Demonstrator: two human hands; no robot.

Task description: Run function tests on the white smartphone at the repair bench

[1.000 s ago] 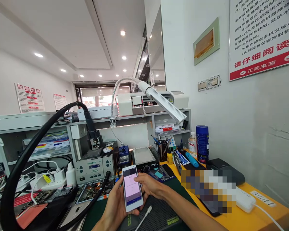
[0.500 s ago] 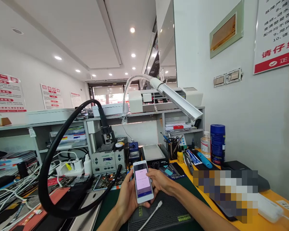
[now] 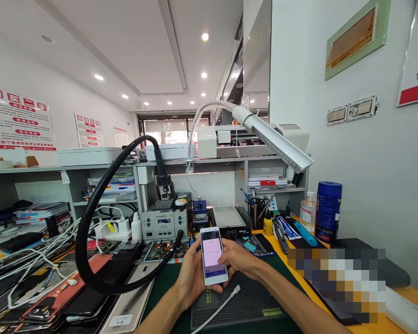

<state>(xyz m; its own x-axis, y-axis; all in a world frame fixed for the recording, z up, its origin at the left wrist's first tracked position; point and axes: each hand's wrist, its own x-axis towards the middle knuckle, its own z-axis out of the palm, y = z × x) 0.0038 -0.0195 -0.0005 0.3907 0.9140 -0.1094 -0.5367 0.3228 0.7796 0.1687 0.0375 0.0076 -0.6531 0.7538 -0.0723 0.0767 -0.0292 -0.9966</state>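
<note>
A white smartphone (image 3: 212, 248) with a lit pale-pink screen is held upright in front of me, tilted back. My left hand (image 3: 188, 276) is closed around its left side and lower back. From the right, my right hand (image 3: 242, 257) grips the other edge, its thumb over the lower right of the screen. The writing on the screen is too small to read. Below the phone, a white cable (image 3: 220, 307) with a plug end lies across a dark perforated mat (image 3: 245, 297). Fingers behind the phone are mostly hidden.
A thick black hose (image 3: 81, 232) loops at the left in front of a grey soldering station (image 3: 163, 223). Phones and parts (image 3: 69, 297) pile up there with tangled white cables. A lamp (image 3: 275, 139) hangs overhead; bottles, including a blue canister (image 3: 329, 211), stand right.
My view has turned slightly left, so the scene sits further right. The right thumb has moved from the screen's upper right edge down onto its lower part. Both hands keep the phone.
</note>
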